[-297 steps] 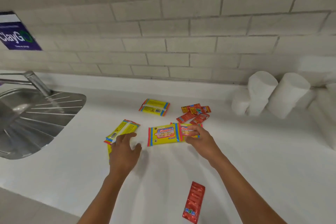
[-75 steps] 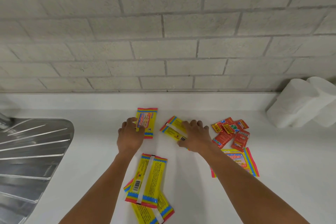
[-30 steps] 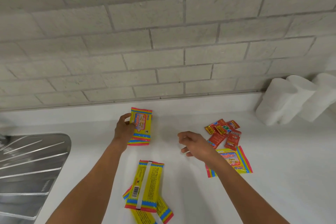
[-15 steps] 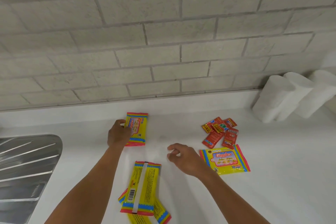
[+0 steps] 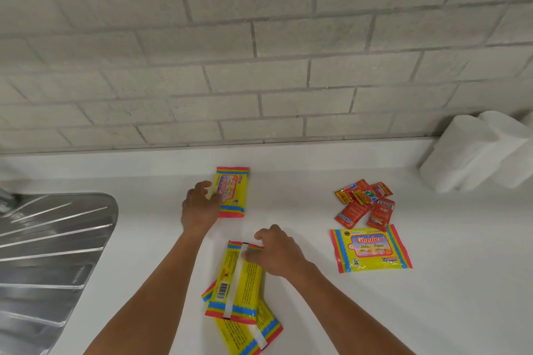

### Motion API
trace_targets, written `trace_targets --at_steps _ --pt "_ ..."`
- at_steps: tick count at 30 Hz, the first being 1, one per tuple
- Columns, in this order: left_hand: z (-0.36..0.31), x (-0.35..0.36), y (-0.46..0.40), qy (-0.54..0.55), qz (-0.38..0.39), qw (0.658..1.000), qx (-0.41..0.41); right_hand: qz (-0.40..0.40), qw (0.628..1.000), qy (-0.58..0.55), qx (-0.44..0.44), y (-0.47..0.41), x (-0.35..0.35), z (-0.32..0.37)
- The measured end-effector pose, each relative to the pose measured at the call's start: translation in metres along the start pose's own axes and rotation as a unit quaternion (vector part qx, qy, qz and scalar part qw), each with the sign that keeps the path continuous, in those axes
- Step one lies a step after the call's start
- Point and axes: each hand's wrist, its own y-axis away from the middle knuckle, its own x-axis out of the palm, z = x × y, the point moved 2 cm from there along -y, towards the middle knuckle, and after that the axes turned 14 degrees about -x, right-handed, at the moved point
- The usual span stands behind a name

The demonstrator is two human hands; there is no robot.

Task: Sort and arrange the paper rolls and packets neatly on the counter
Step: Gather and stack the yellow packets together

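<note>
On the white counter (image 5: 317, 311), a yellow wipes packet (image 5: 233, 192) lies face up near the wall. My left hand (image 5: 200, 207) grips its left edge. Nearer me, a face-down yellow packet (image 5: 235, 282) lies across another face-down packet (image 5: 253, 334). My right hand (image 5: 279, 254) pinches the top end of the upper one. A third face-up packet (image 5: 370, 249) lies to the right. Behind it is a cluster of several small red sachets (image 5: 364, 204). White paper rolls (image 5: 473, 153) lean against the wall at the far right.
A steel sink drainboard (image 5: 52, 253) takes up the left side of the counter. A grey brick wall (image 5: 259, 66) closes off the back.
My right hand has moved left and toward me, from open above the counter onto the top end of the face-down packet. My left hand has stayed on the packet by the wall.
</note>
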Motion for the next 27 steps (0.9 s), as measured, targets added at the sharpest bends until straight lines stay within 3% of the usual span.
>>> trace_targets --at_steps 6,16,22,27 --pt "0.018 -0.007 0.023 0.017 -0.006 1.0 0.013 0.063 0.99 0.127 -0.018 0.002 0.018 0.017" --pt "0.043 -0.02 0.064 0.06 0.014 0.998 0.012 0.057 0.997 -0.008 0.045 0.002 0.018 0.001" --pt "0.043 -0.034 0.094 0.109 0.03 0.994 -0.001 0.007 0.988 -0.151 0.005 0.017 -0.006 -0.001" --pt "0.035 -0.047 0.116 0.17 0.046 0.984 -0.003 -0.093 0.986 -0.103 -0.09 0.023 -0.04 0.012"
